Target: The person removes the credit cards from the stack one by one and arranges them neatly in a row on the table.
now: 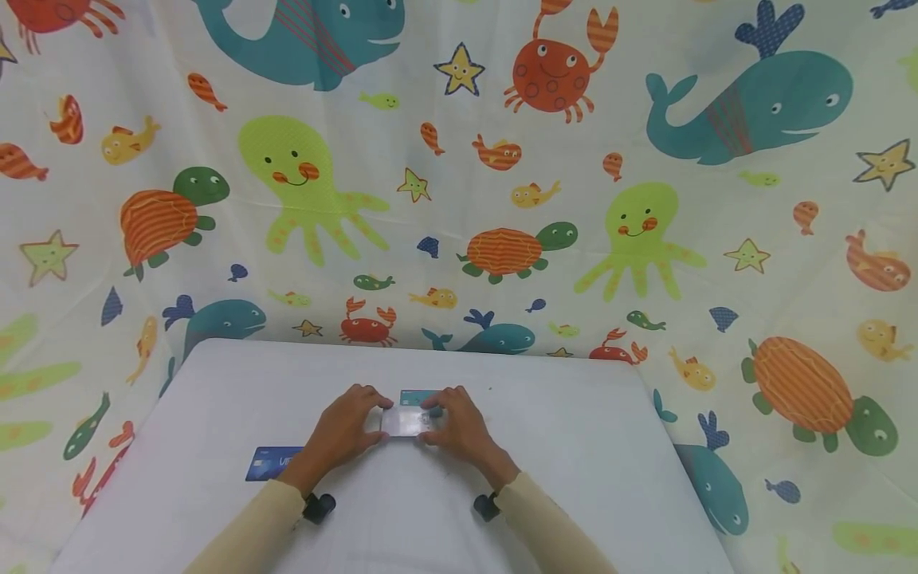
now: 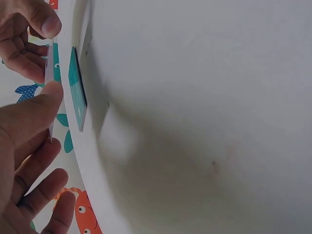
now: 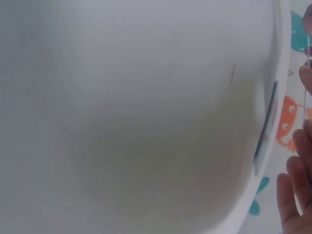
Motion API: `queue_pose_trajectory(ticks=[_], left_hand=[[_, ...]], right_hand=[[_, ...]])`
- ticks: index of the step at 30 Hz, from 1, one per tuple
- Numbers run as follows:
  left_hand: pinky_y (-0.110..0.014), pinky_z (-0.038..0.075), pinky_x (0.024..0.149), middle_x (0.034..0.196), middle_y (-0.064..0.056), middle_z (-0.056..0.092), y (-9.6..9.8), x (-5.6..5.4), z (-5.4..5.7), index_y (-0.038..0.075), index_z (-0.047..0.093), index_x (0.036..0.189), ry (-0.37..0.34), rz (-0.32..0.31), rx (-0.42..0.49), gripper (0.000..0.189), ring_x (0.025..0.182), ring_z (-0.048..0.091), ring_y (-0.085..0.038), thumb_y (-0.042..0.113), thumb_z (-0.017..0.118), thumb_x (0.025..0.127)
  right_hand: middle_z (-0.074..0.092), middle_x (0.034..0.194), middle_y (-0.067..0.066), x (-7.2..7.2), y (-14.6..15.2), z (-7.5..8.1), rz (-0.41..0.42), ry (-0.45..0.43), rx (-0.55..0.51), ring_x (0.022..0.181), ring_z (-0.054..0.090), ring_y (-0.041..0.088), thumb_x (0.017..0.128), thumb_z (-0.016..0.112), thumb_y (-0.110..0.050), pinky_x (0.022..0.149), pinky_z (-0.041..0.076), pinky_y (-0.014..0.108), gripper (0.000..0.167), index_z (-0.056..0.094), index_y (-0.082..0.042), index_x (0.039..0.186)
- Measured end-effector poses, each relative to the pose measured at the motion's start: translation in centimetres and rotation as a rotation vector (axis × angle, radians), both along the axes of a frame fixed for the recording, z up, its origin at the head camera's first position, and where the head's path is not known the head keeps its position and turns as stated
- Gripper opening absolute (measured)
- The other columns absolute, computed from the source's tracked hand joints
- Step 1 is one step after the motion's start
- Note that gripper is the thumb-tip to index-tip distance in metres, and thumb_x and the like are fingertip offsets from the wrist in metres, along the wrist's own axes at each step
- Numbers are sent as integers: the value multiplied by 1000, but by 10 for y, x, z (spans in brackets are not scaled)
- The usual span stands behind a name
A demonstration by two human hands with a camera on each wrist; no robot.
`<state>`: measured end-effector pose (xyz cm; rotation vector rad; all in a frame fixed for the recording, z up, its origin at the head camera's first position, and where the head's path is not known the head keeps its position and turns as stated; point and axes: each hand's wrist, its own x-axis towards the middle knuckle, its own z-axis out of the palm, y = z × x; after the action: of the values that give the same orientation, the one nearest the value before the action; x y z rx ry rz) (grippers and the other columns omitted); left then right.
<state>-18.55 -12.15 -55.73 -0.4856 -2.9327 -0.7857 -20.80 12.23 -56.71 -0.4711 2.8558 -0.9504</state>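
Note:
In the head view a thin, pale, shiny card (image 1: pixel 405 421) is held between both hands over the white table. My left hand (image 1: pixel 350 422) pinches its left end with thumb and fingers. Its right end is pinched by my right hand (image 1: pixel 462 426). Seen edge-on in the left wrist view, the pale card (image 2: pixel 49 68) is raised off the surface. Just behind it on the table lies a teal card (image 1: pixel 416 396), partly covered by the hands and held card. A blue card (image 1: pixel 272 462) with white lettering lies left, its right end hidden by my left wrist.
The white table (image 1: pixel 574 446) has its far edge against a hanging cloth (image 1: pixel 430 199) printed with sea animals. Dark wrist cameras (image 1: pixel 319 508) sit at the inner side of each wrist, below the hands.

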Motion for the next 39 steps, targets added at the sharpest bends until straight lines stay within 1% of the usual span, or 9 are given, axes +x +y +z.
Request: queue_pose_trajectory(ticks=[5, 11, 15, 17, 22, 31, 35, 39], left_hand=[[-51, 58, 108, 124, -5, 73, -5, 4, -3, 18, 77, 125, 1, 0, 5, 52, 123, 66, -28, 27, 97, 78], [-52, 57, 108, 123, -5, 72, -11, 11, -1, 18, 76, 124, -3, 1, 7, 51, 123, 65, -28, 26, 97, 78], [-52, 57, 108, 121, -5, 73, -15, 15, 0, 17, 76, 123, 4, -2, 0, 50, 122, 66, -28, 25, 97, 78], [-52, 58, 107, 120, -4, 73, -18, 16, -1, 17, 77, 123, 10, -3, -6, 50, 121, 66, -28, 25, 97, 78], [-52, 59, 105, 119, -4, 73, -23, 21, -1, 18, 77, 121, 19, -2, -4, 49, 120, 67, -28, 25, 97, 77], [-53, 58, 105, 118, -3, 74, -32, 29, 2, 19, 77, 120, 4, 1, -9, 47, 118, 66, -27, 25, 97, 77], [-53, 58, 105, 117, -2, 73, -36, 32, 3, 20, 77, 119, 5, 10, -16, 47, 117, 66, -27, 26, 97, 77], [-52, 59, 105, 116, -1, 73, -39, 34, 3, 21, 77, 120, -2, 15, -22, 48, 116, 66, -25, 26, 97, 76]], right_hand=[[68, 130, -3, 4, -4, -2, 8, 0, 2, 123, 56, 16, 82, 94, -36, 115, 53, 46, 48, 75, -30, 125], [68, 129, -5, 7, -9, -2, 21, 3, 10, 122, 55, 15, 81, 95, -36, 113, 54, 44, 49, 75, -29, 126], [68, 128, -5, 10, -12, -2, 37, 3, -2, 121, 55, 15, 80, 95, -37, 112, 55, 43, 50, 75, -29, 126], [68, 130, -5, 12, -14, -1, 41, -6, -11, 123, 56, 15, 81, 95, -37, 113, 54, 42, 50, 76, -28, 126], [68, 132, -5, 15, -18, -3, 61, 10, -12, 126, 56, 15, 82, 93, -38, 113, 54, 42, 49, 75, -28, 127], [68, 124, -5, 21, -25, -4, 109, 61, -2, 119, 56, 12, 82, 93, -38, 108, 57, 36, 46, 76, -26, 124], [67, 123, -6, 23, -28, -4, 111, 57, 16, 116, 56, 10, 82, 93, -39, 107, 56, 32, 46, 76, -28, 124], [68, 122, -7, 26, -33, -2, 100, 44, 25, 116, 57, 10, 81, 94, -40, 107, 57, 34, 46, 77, -29, 123]])
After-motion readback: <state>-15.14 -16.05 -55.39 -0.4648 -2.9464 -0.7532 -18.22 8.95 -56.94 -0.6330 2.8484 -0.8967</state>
